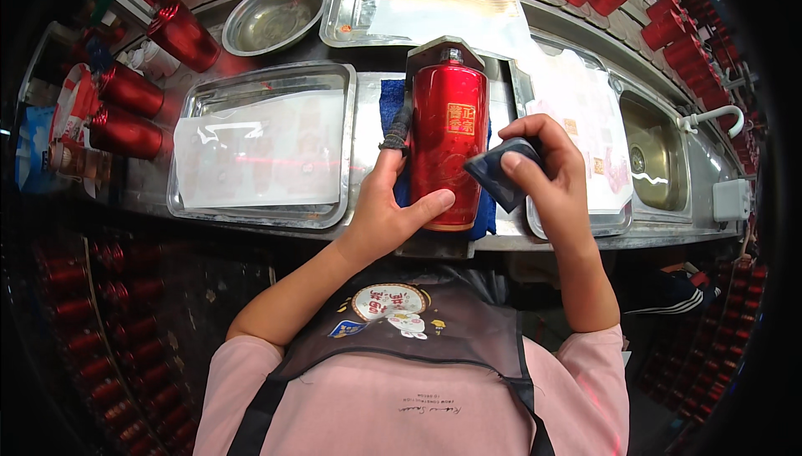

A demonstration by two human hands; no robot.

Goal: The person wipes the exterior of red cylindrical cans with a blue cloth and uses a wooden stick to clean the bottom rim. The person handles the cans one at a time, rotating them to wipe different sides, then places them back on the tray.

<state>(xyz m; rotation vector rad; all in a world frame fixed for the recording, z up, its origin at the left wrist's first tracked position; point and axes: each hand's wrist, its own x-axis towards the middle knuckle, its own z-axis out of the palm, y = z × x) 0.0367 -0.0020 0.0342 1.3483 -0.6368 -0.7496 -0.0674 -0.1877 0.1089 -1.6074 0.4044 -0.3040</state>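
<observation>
A glossy red bottle [446, 142] with gold characters lies on its side before me, its neck pointing away, on a blue cloth [393, 97] and a metal-edged stand [438, 248]. My left hand [401, 196] grips its left side, thumb across the lower front; a dark cover wraps one finger. Between the thumb and fingers of my right hand [545, 167] is a dark, flat squeegee-like scraper [501, 171], tilted at the bottle's right side. Whether its edge touches the bottle I cannot tell.
Left stands a metal tray [263, 219] with a wet decal sheet [260, 152]; more sheets [579, 136] lie right, beside a sink [655, 149] with a white faucet [714, 119]. A steel bowl [274, 17] is behind. Several red bottles [183, 37] line the counter and conveyor.
</observation>
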